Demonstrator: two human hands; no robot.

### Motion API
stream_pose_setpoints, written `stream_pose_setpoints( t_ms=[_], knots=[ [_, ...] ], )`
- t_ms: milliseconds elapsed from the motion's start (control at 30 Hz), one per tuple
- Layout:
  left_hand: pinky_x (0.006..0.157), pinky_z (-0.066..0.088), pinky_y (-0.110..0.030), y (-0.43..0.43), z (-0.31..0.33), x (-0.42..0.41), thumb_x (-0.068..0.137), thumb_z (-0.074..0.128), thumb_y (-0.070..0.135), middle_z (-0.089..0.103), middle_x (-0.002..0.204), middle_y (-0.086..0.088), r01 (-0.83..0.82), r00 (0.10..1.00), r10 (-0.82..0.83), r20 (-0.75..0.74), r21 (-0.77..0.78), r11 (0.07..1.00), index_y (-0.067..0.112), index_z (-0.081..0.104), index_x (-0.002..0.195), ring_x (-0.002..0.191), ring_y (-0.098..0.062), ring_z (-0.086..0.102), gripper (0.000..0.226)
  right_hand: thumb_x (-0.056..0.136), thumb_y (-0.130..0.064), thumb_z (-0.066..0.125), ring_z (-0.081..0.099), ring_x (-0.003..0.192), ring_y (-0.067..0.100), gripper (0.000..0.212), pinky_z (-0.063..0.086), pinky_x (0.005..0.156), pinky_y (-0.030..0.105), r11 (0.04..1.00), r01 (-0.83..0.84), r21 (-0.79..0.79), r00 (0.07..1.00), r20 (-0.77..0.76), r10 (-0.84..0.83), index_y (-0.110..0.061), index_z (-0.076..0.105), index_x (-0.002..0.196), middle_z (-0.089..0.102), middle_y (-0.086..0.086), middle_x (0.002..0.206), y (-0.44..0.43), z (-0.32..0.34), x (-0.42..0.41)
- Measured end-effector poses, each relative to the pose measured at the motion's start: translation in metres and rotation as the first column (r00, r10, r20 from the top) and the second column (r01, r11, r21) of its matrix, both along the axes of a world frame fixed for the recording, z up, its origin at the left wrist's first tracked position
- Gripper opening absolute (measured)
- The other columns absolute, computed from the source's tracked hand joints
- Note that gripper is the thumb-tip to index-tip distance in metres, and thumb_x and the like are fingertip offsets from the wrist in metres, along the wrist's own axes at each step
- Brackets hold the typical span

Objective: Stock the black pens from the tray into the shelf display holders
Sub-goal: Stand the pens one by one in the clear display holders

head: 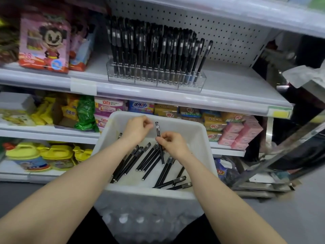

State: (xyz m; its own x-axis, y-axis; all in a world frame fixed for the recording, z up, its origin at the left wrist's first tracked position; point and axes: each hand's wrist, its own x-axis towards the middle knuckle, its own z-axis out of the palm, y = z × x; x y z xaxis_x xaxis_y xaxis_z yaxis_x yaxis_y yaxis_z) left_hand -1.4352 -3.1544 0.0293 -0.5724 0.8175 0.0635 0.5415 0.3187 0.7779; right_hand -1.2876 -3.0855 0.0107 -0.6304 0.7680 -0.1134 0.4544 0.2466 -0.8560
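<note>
Your right grip and left grip hang over the white tray, where slim black pens with grey bands lie loose. The right grip pinches one capped pen upright above them, wrist bent; the left grip is curled tight, holding nothing.

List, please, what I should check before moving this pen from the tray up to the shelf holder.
1. Right hand pinches one slim black plastic pen: ok.
2. Held pen lifted free of the loose black pens in the white plastic tray: cannot tell; its lower end overlaps them.
3. Left hand free: ok; fingers curled, no pen seen in them.
4. Open slot in the clear acrylic display holder: cannot tell; packed rows hide the slots.
5. Space above the tray towards the white metal shelf: ok.
</note>
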Motion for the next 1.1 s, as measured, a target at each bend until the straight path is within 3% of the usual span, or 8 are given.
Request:
stream_pose_setpoints(
  t_ms=[67,200,300,400,533,700,900,1100],
  knots=[
    [0.090,0.048,-0.027,-0.007,0.000,0.001,0.090,0.067,0.023,0.070,0.103,0.001,0.018,0.984,-0.057,-0.171,-0.218,0.976,0.016,0.070,0.103,0.090,-0.013,0.060,0.014,0.090,-0.032,0.068,0.057,0.068,0.012,0.014,0.054,0.075,0.039,0.997,0.054,0.051,0.998,-0.015,-0.053,-0.019,0.067,0.086,0.063,-0.004,0.075,0.002,0.006,0.004],
    [0.086,0.052,-0.033,-0.014,-0.005,0.013,0.084,0.072,0.033,0.068,0.103,-0.001,0.003,0.923,-0.213,-0.319,-0.549,0.836,0.020,0.068,0.102,0.095,-0.020,0.063,0.022,0.091,-0.033,0.066,0.056,0.071,0.007,0.013,0.048,0.069,0.024,0.984,0.077,0.163,0.994,-0.095,-0.062,-0.022,0.066,0.085,0.062,-0.007,0.075,0.004,0.039,0.010],
    [0.081,0.050,-0.031,-0.014,-0.009,0.017,0.085,0.068,0.032,0.068,0.104,-0.003,-0.041,0.868,-0.275,-0.413,-0.611,0.790,0.018,0.068,0.104,0.097,-0.022,0.064,0.023,0.091,-0.035,0.066,0.056,0.073,0.002,0.014,0.041,0.065,0.014,0.948,0.065,0.313,0.995,-0.096,-0.037,-0.022,0.067,0.086,0.064,-0.010,0.077,0.012,0.075,0.013],
    [0.077,0.051,-0.031,-0.015,-0.005,0.020,0.087,0.063,0.029,0.068,0.103,-0.003,-0.033,0.864,-0.293,-0.410,-0.627,0.778,0.017,0.067,0.105,0.095,-0.021,0.065,0.022,0.093,-0.036,0.063,0.060,0.072,0.007,0.018,0.043,0.064,0.019,0.922,0.093,0.377,0.989,-0.144,-0.041,-0.021,0.067,0.085,0.066,-0.008,0.075,0.027,0.115,0.018],
    [0.071,0.052,-0.027,-0.006,0.014,0.018,0.084,0.067,0.029,0.067,0.085,0.003,0.065,0.955,-0.208,-0.211,-0.536,0.842,0.018,0.068,0.091,0.079,-0.013,0.064,0.014,0.096,-0.037,0.057,0.056,0.067,0.017,0.023,0.045,0.064,0.032,0.882,0.185,0.434,0.974,-0.202,-0.104,-0.019,0.064,0.084,0.062,-0.004,0.070,0.053,0.155,0.024],
    [0.084,0.053,-0.030,0.008,0.067,0.003,0.081,0.070,0.033,0.067,0.093,0.012,0.136,0.979,-0.168,-0.114,-0.248,0.959,0.034,0.063,0.088,0.089,-0.010,0.064,0.010,0.100,-0.031,0.052,0.061,0.077,0.034,0.029,0.051,0.071,0.048,0.833,0.326,0.447,0.930,-0.309,-0.198,-0.006,0.064,0.090,0.066,0.018,0.081,0.079,0.188,0.023],
    [0.074,0.051,-0.024,0.018,0.122,-0.006,0.083,0.071,0.030,0.069,0.085,0.013,0.136,0.990,-0.140,0.033,0.115,0.984,0.032,0.065,0.092,0.082,-0.005,0.064,0.010,0.099,-0.028,0.052,0.062,0.077,0.030,0.025,0.052,0.074,0.050,0.787,0.452,0.419,0.862,-0.432,-0.265,-0.007,0.061,0.090,0.065,0.011,0.079,0.091,0.209,0.009],
    [0.079,0.056,-0.029,0.029,0.141,-0.007,0.084,0.072,0.025,0.069,0.085,0.009,0.110,0.987,-0.134,0.094,0.229,0.967,0.030,0.065,0.089,0.078,-0.005,0.063,0.010,0.099,-0.025,0.055,0.065,0.089,0.018,0.021,0.055,0.084,0.038,0.787,0.456,0.417,0.861,-0.430,-0.271,-0.009,0.064,0.110,0.067,-0.001,0.093,0.102,0.214,-0.005]
  ],
)
